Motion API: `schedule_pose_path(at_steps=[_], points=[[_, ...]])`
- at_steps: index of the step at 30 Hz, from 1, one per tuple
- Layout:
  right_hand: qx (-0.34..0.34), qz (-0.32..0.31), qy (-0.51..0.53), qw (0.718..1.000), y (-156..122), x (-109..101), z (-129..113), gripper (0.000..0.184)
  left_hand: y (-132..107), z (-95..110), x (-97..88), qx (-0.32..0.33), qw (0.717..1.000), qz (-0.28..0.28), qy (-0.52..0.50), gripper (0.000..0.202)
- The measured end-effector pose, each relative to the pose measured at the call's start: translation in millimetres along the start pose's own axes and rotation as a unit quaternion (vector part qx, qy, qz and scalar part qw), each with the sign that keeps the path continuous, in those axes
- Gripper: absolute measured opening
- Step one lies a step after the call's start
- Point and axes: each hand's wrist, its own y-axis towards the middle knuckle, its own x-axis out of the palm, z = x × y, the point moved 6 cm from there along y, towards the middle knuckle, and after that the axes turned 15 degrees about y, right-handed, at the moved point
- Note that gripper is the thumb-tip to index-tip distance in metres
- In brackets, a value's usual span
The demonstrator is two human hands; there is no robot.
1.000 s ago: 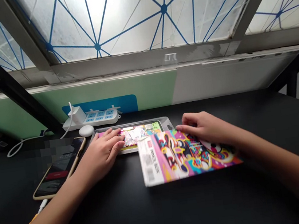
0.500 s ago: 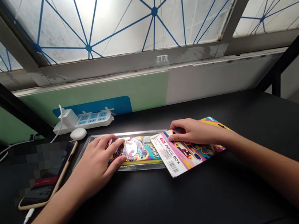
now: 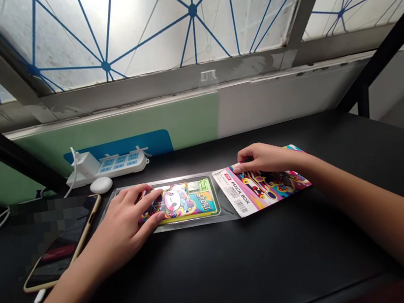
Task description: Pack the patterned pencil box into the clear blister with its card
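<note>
Printed card [image 3: 257, 190] has shifted clear of the pencil box [image 3: 182, 201], frame centre; left hand [image 3: 127, 218] spread over box, right hand [image 3: 267, 157] pinching card's upper edge.

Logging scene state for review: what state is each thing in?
Pencil box: picture side up, partly covered by left hand
Clear tray: lying flat, pencil box inside
Card: printed side up, right hand on it, grip unclear
Phone: face up, cable at lower end
Power strip: adapter plugged in
White rounded item: set down near power strip
</note>
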Motion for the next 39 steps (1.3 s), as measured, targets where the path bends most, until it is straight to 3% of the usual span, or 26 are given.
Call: schedule_pose_path(at_steps=[7,12,17,20,24,27,30,33,36,39], points=[[-0.007,0.009,0.002,1.000,-4.6,6.1,-11.8,0.053,0.9,4.5,-3.1,-0.011,1.000,0.013,0.009,0.047],[-0.056,0.040,0.010,0.998,-14.4,33.5,-39.7,0.050,-1.5,15.7,-3.8,-0.001,1.000,0.002,0.005,0.049],[-0.068,0.020,-0.008,0.997,-27.0,57.4,-57.8,0.043,-2.7,43.9,-6.2,0.011,0.999,-0.024,-0.023,0.050],[-0.060,0.007,-0.033,0.998,-28.2,54.0,-57.1,0.040,-4.8,57.2,-10.5,0.008,0.998,-0.024,-0.062,0.052],[-0.046,-0.032,-0.033,0.998,-25.0,42.2,-47.1,0.042,-13.2,59.4,-22.2,0.030,0.985,0.001,-0.172,0.050],[-0.042,-0.083,-0.034,0.995,-25.4,33.3,-38.5,0.043,-18.7,50.2,-31.5,0.050,0.964,0.042,-0.259,0.048],[-0.016,-0.141,-0.005,0.990,-28.0,25.7,-28.2,0.045,-18.5,30.4,-33.2,-0.019,0.937,0.119,-0.329,0.048],[-0.002,-0.172,0.025,0.985,-29.7,22.0,-24.1,0.048,-14.8,20.3,-20.2,-0.081,0.880,0.147,-0.443,0.055],[0.006,-0.154,0.021,0.988,-28.3,22.5,-26.8,0.053,-10.9,24.5,-5.1,-0.102,0.824,0.133,-0.541,0.061],[0.003,-0.109,-0.009,0.994,-23.6,25.9,-36.2,0.058,-11.3,28.1,-2.0,-0.119,0.789,0.162,-0.581,0.063]])
